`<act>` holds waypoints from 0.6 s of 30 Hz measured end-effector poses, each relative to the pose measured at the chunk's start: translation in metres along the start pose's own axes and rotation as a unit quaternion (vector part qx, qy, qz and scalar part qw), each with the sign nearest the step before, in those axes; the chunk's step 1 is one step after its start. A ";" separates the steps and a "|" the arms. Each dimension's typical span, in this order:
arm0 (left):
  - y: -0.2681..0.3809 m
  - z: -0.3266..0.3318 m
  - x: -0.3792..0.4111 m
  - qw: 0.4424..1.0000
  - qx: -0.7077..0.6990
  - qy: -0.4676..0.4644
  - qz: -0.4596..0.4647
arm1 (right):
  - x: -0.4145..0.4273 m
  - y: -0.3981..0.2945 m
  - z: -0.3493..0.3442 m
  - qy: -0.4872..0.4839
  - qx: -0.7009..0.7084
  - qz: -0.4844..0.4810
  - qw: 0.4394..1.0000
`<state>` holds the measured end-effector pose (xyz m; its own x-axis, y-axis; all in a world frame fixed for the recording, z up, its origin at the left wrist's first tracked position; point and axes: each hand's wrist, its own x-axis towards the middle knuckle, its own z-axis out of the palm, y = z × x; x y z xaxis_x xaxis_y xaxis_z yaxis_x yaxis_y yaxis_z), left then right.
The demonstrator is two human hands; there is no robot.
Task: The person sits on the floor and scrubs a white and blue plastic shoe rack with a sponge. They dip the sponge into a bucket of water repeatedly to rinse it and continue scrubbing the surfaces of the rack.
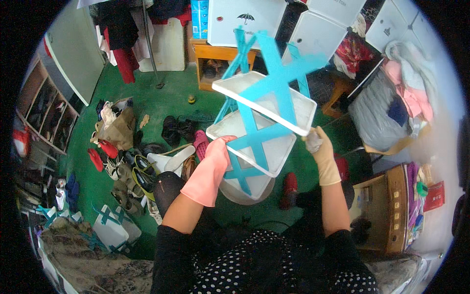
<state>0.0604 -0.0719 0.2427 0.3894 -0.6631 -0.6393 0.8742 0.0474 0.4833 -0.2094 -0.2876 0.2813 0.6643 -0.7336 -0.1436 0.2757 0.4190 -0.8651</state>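
A plastic rack with white tiers (253, 136) and turquoise crossed side braces (282, 77) stands tilted in front of me. My left hand (216, 156), in a pink rubber glove, grips the rack's left side at the middle tier. My right hand (325, 154) wears a cream glove and pinches a crumpled greyish cloth (313, 142). That cloth is at the near right corner of the upper tier (271, 99); whether it touches is hard to tell. Below the lowest tier shows part of a round pale object (238, 197), mostly hidden.
Many loose shoes (136, 172) and a brown bag (119, 128) lie on the green floor at left. More white-and-turquoise rack pieces (112, 226) stand at lower left. White cabinets (249, 22) and a wooden stand (209, 55) are ahead. An open drawer unit (382, 209) is at right.
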 end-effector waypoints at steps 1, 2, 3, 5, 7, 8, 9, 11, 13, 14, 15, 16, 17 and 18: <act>-0.003 0.001 0.005 1.000 -0.003 -0.015 0.002 | -0.010 -0.001 0.024 -0.006 -0.060 -0.027 0.998; -0.003 -0.005 0.009 1.000 -0.007 -0.023 0.008 | -0.026 -0.005 0.061 0.030 -0.194 -0.051 0.979; -0.007 -0.003 0.011 0.999 -0.009 -0.039 0.008 | -0.041 -0.010 0.088 0.074 -0.328 -0.077 0.939; -0.014 0.013 0.004 0.996 -0.025 -0.081 -0.020 | -0.037 -0.006 0.100 0.089 -0.542 -0.083 0.832; -0.017 0.016 -0.001 0.998 -0.029 -0.064 -0.007 | -0.039 0.000 0.113 -0.005 -0.675 -0.085 0.733; -0.020 0.019 -0.003 0.999 -0.022 -0.033 0.014 | -0.040 0.002 0.110 -0.044 -0.666 -0.121 0.734; -0.020 0.019 -0.004 0.999 -0.019 0.000 0.039 | -0.039 0.005 0.107 -0.088 -0.656 -0.159 0.733; -0.012 -0.009 0.022 1.000 -0.004 0.000 0.024 | -0.033 0.011 0.107 -0.142 -0.640 -0.215 0.724; -0.018 -0.002 0.022 0.999 0.012 -0.032 0.014 | -0.030 0.011 0.086 -0.129 -0.650 -0.246 0.708; -0.025 0.004 0.015 0.998 0.020 -0.056 0.024 | -0.023 0.021 0.059 -0.088 -0.702 -0.348 0.615; -0.026 0.002 0.011 0.995 0.026 -0.083 0.044 | -0.019 0.025 0.061 -0.074 -0.702 -0.358 0.611; -0.027 0.000 0.005 0.991 0.032 -0.112 0.062 | -0.016 0.029 0.062 -0.064 -0.700 -0.361 0.612; -0.030 -0.003 0.003 0.984 0.038 -0.153 0.082 | -0.011 0.032 0.064 -0.057 -0.694 -0.362 0.620; -0.029 -0.006 -0.002 0.982 0.044 -0.167 0.082 | -0.009 0.033 0.075 -0.067 -0.680 -0.354 0.639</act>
<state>0.0362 -0.0674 0.2262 0.3929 -0.8609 -0.3232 0.7739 0.1197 0.6218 -0.1537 -0.2271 0.2901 0.7856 -0.3919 0.4789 -0.2584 -0.9109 -0.3216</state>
